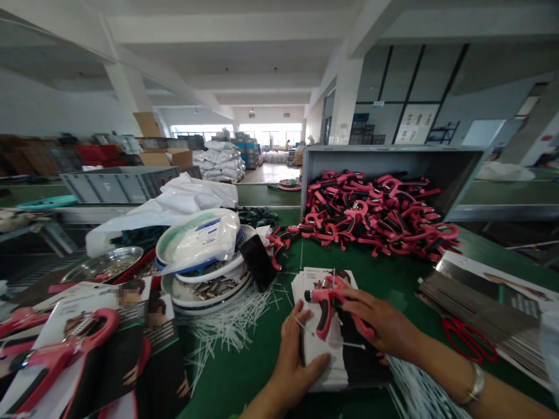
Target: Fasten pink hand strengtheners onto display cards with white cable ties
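Note:
A pair of pink and black pliers (pixel 325 302) lies across a stack of printed cards (pixel 325 372) in front of me. My right hand (pixel 379 320) is closed over the pliers' handle from the right. My left hand (pixel 297 355) holds the left edge of the cards, its thumb lying on the top card and its fingers along the side. A thin white cable tie (pixel 351 345) sticks out to the right below the pliers. Near my left fingertips another white strip shows; whether they pinch it I cannot tell.
Behind the cards, a tipped grey crate (pixel 393 152) spills many pink pliers (pixel 371 215). Loose white ties (pixel 227 331), stacked bowls (pixel 205 291) and a phone (pixel 258 262) are left of centre. Carded pliers (pixel 82 349) sit front left; red scissors (pixel 467 340) and bundled cards (pixel 484 302) lie right.

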